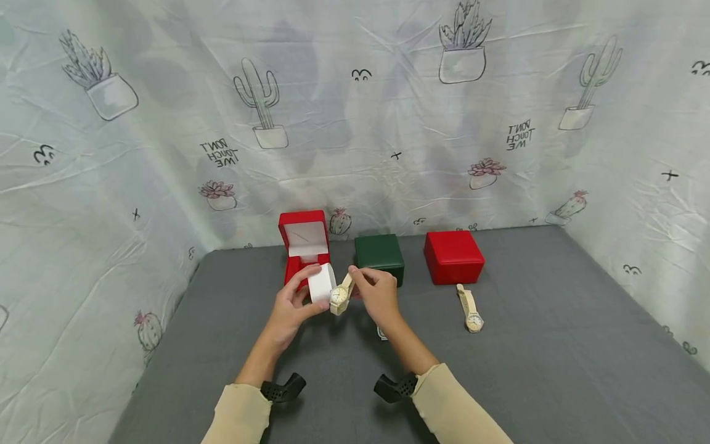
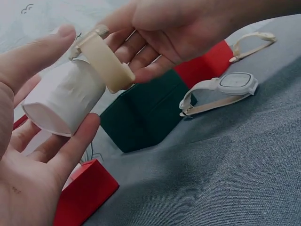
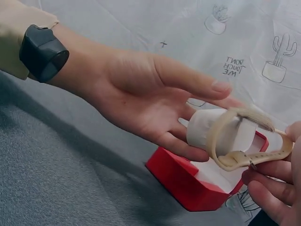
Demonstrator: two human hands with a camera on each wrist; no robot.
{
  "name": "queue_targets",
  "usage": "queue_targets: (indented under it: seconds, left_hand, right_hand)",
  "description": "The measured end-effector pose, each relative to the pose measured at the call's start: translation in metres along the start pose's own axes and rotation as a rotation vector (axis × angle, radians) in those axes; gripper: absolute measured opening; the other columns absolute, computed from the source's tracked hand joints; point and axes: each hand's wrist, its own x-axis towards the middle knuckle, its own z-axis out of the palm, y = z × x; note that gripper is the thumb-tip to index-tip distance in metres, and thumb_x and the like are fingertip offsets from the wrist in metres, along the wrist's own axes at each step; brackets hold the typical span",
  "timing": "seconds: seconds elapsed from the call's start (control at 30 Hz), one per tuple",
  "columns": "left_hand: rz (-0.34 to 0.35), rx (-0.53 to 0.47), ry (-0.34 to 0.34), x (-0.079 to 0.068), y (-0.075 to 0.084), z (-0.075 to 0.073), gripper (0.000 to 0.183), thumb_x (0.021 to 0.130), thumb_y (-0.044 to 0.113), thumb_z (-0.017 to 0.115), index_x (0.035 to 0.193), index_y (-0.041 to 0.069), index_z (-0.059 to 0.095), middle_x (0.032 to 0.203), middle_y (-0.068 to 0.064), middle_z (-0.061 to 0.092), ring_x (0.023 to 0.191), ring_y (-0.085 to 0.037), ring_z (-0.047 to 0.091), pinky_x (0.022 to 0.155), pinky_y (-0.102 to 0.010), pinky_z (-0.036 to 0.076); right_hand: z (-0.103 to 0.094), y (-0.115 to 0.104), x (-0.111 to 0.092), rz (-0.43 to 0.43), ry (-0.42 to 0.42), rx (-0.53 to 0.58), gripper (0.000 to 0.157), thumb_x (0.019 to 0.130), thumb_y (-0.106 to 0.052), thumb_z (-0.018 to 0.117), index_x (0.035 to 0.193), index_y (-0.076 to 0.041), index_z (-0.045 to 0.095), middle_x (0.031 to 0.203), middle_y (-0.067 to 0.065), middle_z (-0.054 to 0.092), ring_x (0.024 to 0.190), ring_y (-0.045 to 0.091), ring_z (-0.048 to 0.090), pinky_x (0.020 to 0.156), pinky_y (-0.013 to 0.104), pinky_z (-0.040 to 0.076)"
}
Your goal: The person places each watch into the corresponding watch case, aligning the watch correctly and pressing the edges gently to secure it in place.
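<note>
My left hand [image 1: 285, 314] holds a white watch cushion [image 1: 322, 286] between its thumb and fingers, in front of the open red watch box [image 1: 302, 217]. The fingers of my right hand [image 1: 381, 298] pinch the strap of a cream wristwatch [image 1: 339, 296] right beside the cushion's end. In the left wrist view the strap [image 2: 104, 63] curves close over one end of the cushion [image 2: 63, 96]. From the right wrist view, the looped strap [image 3: 217, 136] overlaps the cushion [image 3: 200, 128], and the red box [image 3: 188, 186] stands behind and below.
A closed green box [image 1: 379, 251] sits behind my right hand, with a closed red box [image 1: 455, 258] to its right. Another cream wristwatch [image 1: 470, 310] lies before that red box. A white wristwatch [image 2: 235, 82] on the grey tabletop is mostly hidden by my right arm in the head view.
</note>
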Motion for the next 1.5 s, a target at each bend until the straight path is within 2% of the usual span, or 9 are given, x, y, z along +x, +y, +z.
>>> queue_targets:
  seconds: [0.2, 0.43, 0.57, 0.7, 0.9, 1.03, 1.17, 1.3, 1.5]
  left_hand:
    - [0.01, 0.043, -0.03, 0.004, -0.004, 0.003, 0.075, 0.075, 0.003, 0.08, 0.14, 0.019, 0.045, 0.153, -0.008, 0.032, 0.123, -0.031, 0.045, 0.089, -0.023, 0.054]
    - [0.007, 0.079, -0.018, 0.003, -0.01, 0.005, 0.074, 0.077, 0.001, 0.078, 0.14, 0.017, 0.042, 0.145, -0.005, 0.038, 0.118, -0.029, 0.046, 0.087, -0.023, 0.055]
    - [-0.016, 0.038, 0.011, 0.002, -0.011, 0.005, 0.066, 0.081, 0.002, 0.075, 0.138, 0.016, 0.044, 0.138, -0.007, 0.043, 0.113, -0.028, 0.051, 0.082, -0.026, 0.057]
    - [-0.026, 0.034, 0.07, 0.002, -0.01, 0.006, 0.063, 0.081, 0.005, 0.075, 0.135, 0.018, 0.046, 0.135, -0.004, 0.045, 0.113, -0.025, 0.053, 0.085, -0.024, 0.056]
    - [-0.046, 0.049, 0.122, 0.003, -0.011, 0.007, 0.058, 0.078, 0.004, 0.078, 0.126, 0.011, 0.045, 0.132, -0.003, 0.045, 0.113, -0.021, 0.055, 0.085, -0.022, 0.055]
    - [-0.052, 0.066, 0.095, 0.003, -0.013, 0.007, 0.057, 0.077, 0.002, 0.079, 0.118, 0.004, 0.04, 0.132, -0.005, 0.043, 0.114, -0.023, 0.053, 0.085, -0.022, 0.055]
    - [-0.051, 0.058, 0.073, 0.002, -0.013, 0.006, 0.056, 0.077, 0.002, 0.078, 0.117, 0.003, 0.04, 0.134, -0.006, 0.042, 0.117, -0.025, 0.05, 0.086, -0.021, 0.054]
    - [-0.053, 0.049, 0.056, 0.001, -0.013, 0.004, 0.055, 0.077, 0.003, 0.078, 0.119, 0.004, 0.042, 0.137, -0.005, 0.042, 0.118, -0.024, 0.051, 0.087, -0.021, 0.054]
    - [-0.034, 0.041, 0.043, -0.001, -0.01, -0.001, 0.052, 0.078, 0.005, 0.078, 0.121, 0.005, 0.048, 0.139, -0.006, 0.044, 0.115, -0.022, 0.055, 0.087, -0.024, 0.055]
  right_hand:
    - [0.002, -0.002, -0.005, 0.068, 0.027, 0.035, 0.033, 0.094, -0.031, 0.063, 0.084, -0.002, 0.075, 0.069, 0.019, 0.07, 0.059, 0.031, 0.069, 0.056, 0.043, 0.059]
    - [0.009, 0.007, -0.007, 0.048, 0.046, -0.041, 0.037, 0.094, -0.041, 0.06, 0.085, -0.007, 0.075, 0.066, 0.013, 0.07, 0.055, 0.027, 0.068, 0.052, 0.035, 0.058]
    - [0.012, 0.006, -0.009, 0.089, -0.032, -0.071, 0.047, 0.095, -0.05, 0.053, 0.093, -0.007, 0.074, 0.07, 0.013, 0.071, 0.054, 0.026, 0.068, 0.053, 0.035, 0.058]
    - [0.014, 0.004, -0.008, 0.159, -0.176, -0.024, 0.053, 0.095, -0.056, 0.049, 0.11, -0.009, 0.069, 0.088, 0.014, 0.073, 0.061, 0.026, 0.071, 0.055, 0.035, 0.059]
    - [0.014, 0.001, -0.007, 0.241, -0.361, 0.116, 0.056, 0.093, -0.046, 0.06, 0.133, -0.007, 0.052, 0.119, 0.019, 0.065, 0.079, 0.032, 0.073, 0.062, 0.041, 0.06]
    - [0.013, -0.001, -0.006, 0.238, -0.382, 0.154, 0.058, 0.09, -0.039, 0.067, 0.135, -0.008, 0.046, 0.129, 0.019, 0.061, 0.082, 0.026, 0.073, 0.065, 0.04, 0.06]
    - [0.012, -0.003, -0.006, 0.204, -0.387, 0.146, 0.051, 0.089, -0.038, 0.068, 0.127, -0.008, 0.049, 0.127, 0.018, 0.062, 0.086, 0.021, 0.071, 0.065, 0.038, 0.061]
    - [0.009, -0.003, -0.006, 0.176, -0.419, 0.123, 0.048, 0.091, -0.036, 0.066, 0.129, -0.011, 0.054, 0.129, 0.016, 0.061, 0.098, 0.023, 0.069, 0.066, 0.038, 0.061]
    - [0.006, -0.001, -0.005, 0.143, -0.472, 0.114, 0.049, 0.094, -0.033, 0.063, 0.138, -0.017, 0.049, 0.138, 0.011, 0.056, 0.107, 0.025, 0.066, 0.072, 0.041, 0.06]
